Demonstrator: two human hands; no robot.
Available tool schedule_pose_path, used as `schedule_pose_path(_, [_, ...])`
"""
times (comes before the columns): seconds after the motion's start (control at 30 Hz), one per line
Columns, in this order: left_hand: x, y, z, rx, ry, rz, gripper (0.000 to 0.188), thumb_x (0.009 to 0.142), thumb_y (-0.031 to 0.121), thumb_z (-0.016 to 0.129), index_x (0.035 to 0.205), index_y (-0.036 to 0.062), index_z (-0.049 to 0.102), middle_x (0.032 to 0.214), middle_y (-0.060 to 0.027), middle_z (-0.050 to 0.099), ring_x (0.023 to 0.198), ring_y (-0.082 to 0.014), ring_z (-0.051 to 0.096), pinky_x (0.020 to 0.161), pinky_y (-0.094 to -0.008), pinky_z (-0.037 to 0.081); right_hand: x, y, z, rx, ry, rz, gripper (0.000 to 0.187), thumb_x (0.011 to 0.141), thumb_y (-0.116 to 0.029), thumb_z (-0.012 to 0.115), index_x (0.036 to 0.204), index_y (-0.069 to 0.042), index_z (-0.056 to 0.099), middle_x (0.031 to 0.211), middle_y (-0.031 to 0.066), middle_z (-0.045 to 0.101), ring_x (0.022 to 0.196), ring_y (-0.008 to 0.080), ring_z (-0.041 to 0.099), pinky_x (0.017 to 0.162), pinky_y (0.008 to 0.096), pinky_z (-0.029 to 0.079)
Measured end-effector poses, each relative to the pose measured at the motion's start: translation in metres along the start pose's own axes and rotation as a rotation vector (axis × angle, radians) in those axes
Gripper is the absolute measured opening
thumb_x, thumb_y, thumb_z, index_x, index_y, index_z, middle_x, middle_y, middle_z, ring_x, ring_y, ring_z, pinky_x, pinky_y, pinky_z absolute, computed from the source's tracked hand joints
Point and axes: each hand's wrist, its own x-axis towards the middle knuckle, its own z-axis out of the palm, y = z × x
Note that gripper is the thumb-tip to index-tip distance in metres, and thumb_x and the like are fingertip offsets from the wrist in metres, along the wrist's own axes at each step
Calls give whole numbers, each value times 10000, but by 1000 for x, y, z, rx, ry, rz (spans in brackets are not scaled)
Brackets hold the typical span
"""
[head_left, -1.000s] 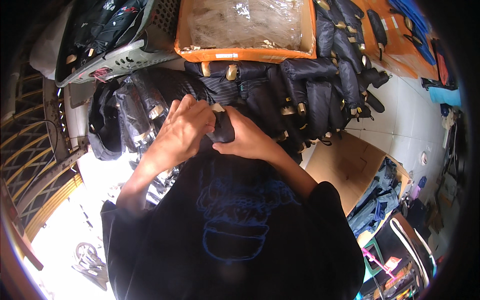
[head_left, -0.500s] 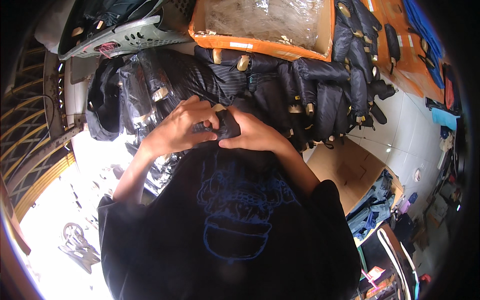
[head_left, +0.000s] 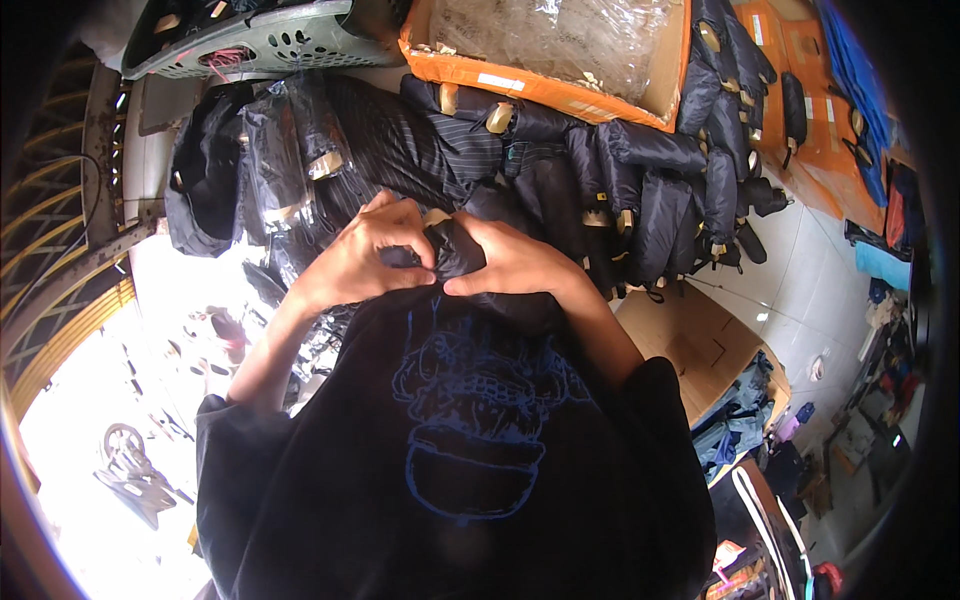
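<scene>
Close in front of my chest I hold a rolled bundle of black fabric with a tan tag at its upper end. My right hand wraps round its right side, thumb at the near edge. My left hand is closed at its left side, with thumb and bent fingers pinching the dark cloth there. Beyond my hands lie several similar black rolled bundles, many with tan tags. A dark pinstriped cloth lies among them.
An orange-edged carton with clear plastic stands at the back, beside a grey perforated basket. At left are plastic-wrapped black garments and a metal lattice gate. To the right, a cardboard box holds blue clothing.
The whole view has shifted slightly, with the background moving a little in the picture. Both hands stay on the bundle; my left fingers and the cloth between them have shifted slightly.
</scene>
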Motion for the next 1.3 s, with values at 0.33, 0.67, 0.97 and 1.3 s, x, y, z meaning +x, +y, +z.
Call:
schedule_pose_path(0.33, [4, -5, 3, 206, 173, 135, 272, 666, 132, 843, 843, 57, 651, 1025, -79, 574, 949, -263, 556, 891, -402, 442, -2, 1, -5, -20, 74, 0, 796, 732, -354, 803, 1322, 38, 440, 1179, 169, 563, 1123, 239, 541, 975, 354, 422])
schedule_pose_path(0.67, [0, -15, 20, 193, 429, 247, 247, 688, 29, 810, 851, 36, 624, 1146, -114, 569, 1066, -306, 571, 845, -394, 503, -12, -1, 12, 117, 358, -81, 593, 748, -259, 814, 1175, 29, 519, 1038, 178, 646, 993, 293, 636, 867, 362, 479])
schedule_pose_path(0.97, [22, 15, 56, 315, 682, 120, 220, 729, 57, 773, 915, 40, 658, 947, -93, 612, 848, -269, 571, 730, -365, 486, -20, -16, 39, -358, 763, -143, 656, 741, -99, 755, 1251, 84, 385, 1114, 268, 478, 1021, 446, 486, 882, 479, 410])
schedule_pose_path(1.3, [26, 17, 69, 1, 632, -92, 171, 762, 27, 757, 861, -11, 622, 802, -95, 615, 666, -199, 611, 598, -302, 489, -25, -17, 44, -397, 771, 1, 671, 765, -77, 730, 1288, 97, 347, 1104, 278, 457, 979, 465, 558, 802, 470, 491])
